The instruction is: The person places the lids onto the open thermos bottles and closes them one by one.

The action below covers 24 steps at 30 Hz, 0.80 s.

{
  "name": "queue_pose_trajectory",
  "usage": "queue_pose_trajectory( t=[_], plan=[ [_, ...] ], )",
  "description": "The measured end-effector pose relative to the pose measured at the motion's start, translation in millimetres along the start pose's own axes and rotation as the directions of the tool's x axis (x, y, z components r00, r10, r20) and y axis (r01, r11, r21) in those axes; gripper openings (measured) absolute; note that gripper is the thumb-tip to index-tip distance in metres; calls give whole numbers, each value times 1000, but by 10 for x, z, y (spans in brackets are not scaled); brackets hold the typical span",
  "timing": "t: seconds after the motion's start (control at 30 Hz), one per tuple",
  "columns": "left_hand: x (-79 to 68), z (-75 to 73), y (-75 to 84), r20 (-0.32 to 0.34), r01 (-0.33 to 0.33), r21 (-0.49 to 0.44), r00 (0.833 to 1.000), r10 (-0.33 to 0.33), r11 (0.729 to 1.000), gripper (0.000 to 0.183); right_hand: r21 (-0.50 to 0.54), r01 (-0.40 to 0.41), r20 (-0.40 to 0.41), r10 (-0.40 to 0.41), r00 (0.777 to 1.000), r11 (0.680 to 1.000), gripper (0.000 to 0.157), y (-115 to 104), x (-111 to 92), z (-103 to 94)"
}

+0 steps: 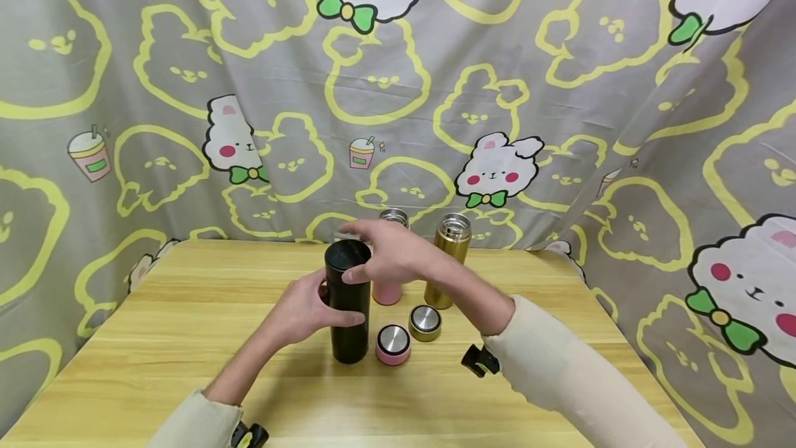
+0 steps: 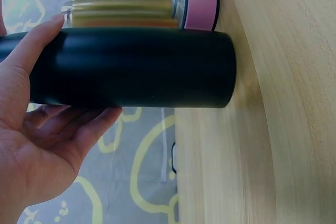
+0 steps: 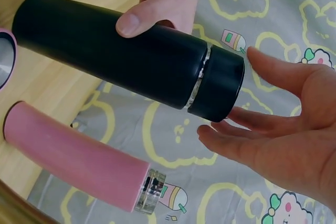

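Observation:
A black thermos (image 1: pixel 350 323) stands upright on the table. My left hand (image 1: pixel 305 306) grips its body, thumb across the front and fingers around the far side. My right hand (image 3: pixel 294 111) is at the thermos's black lid (image 3: pixel 219 82), with thumb and fingers spread on either side of it. In the right wrist view a thin silver band shows between lid and body, and the thumb is apart from the lid. Behind stands a lidless pink thermos (image 3: pixel 79 156), partly hidden by my right hand in the head view. To its right is a lidless gold thermos (image 1: pixel 455 244).
A pink lid (image 1: pixel 394 345) and a gold lid (image 1: pixel 425 323) lie on the wooden table (image 1: pixel 155 337), just right of the black thermos. A patterned grey curtain (image 1: pixel 280 75) hangs behind the table and along its sides.

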<state>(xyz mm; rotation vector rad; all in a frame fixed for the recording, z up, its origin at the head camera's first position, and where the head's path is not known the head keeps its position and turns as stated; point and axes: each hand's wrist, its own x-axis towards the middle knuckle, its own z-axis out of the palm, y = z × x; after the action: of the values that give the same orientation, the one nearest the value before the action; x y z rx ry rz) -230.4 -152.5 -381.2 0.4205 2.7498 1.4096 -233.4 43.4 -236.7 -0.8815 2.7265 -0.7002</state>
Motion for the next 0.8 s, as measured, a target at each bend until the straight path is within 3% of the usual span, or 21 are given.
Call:
queue_pose_trajectory(
  t=[0.27, 0.57, 0.8],
  plan=[
    [6, 8, -9, 0, 1, -5, 1000, -1, 1000, 74, -4, 37, 5, -37, 999, 999, 62, 6, 17, 26],
    [-9, -6, 0, 13, 15, -10, 1000, -14, 1000, 79, 28, -29, -83, 32, 996, 999, 54, 27, 35, 75],
    [-2, -4, 4, 6, 12, -4, 1000, -12, 1000, 80, 18, -67, -121, 69, 990, 998, 57, 42, 45, 111]
  ],
)
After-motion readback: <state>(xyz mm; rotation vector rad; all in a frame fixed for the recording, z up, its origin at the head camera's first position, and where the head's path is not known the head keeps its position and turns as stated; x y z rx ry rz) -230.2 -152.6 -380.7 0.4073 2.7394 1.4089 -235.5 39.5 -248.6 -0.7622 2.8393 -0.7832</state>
